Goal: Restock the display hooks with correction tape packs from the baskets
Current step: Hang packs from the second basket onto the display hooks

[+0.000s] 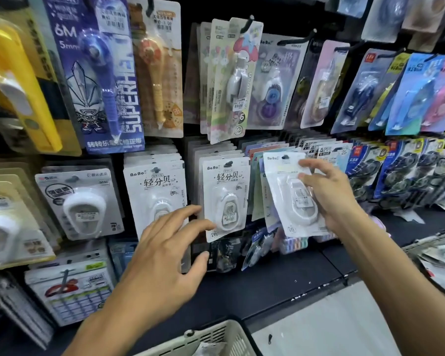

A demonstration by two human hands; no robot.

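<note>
Hanging across the dark display wall (316, 11) from its left edge are rows of carded packs: a yellow pack (18, 80) at the far left, then a tall blue pack (98, 73) printed with "6M", then a tan bear-themed pack (157, 70) just beside it. Below these, in the lower row, a white pack with a rounded dispenser (84, 201) hangs left of two stacks of white correction tape packs. The left stack (154, 186) and the middle stack (225, 194) both carry "BoBo" cards with a small white dispenser under a clear blister.

The left hand (165, 255) reaches up between these two stacks with its fingers (180, 214) spread and straight, holding nothing; the fingertips lie over the lower part of the left stack and reach the left edge of the middle stack's front card.

Further right, the right hand (332, 196) grips a loose correction tape pack (285, 191), fingers curled over the blister and the card's upper right part. The pack is tilted, its top leaning left, and held in front of the wall just right of the middle stack, before a row of pastel cards (257, 191). Whether it is on a hook I cannot tell.

Right of that hand hang blue packs with dark wheels (401, 173), and above them slanted blue and pink packs (427, 93). A white basket (216, 335) sits at the bottom edge of the view, and another basket's rim (434, 242) shows at the right edge.
</note>
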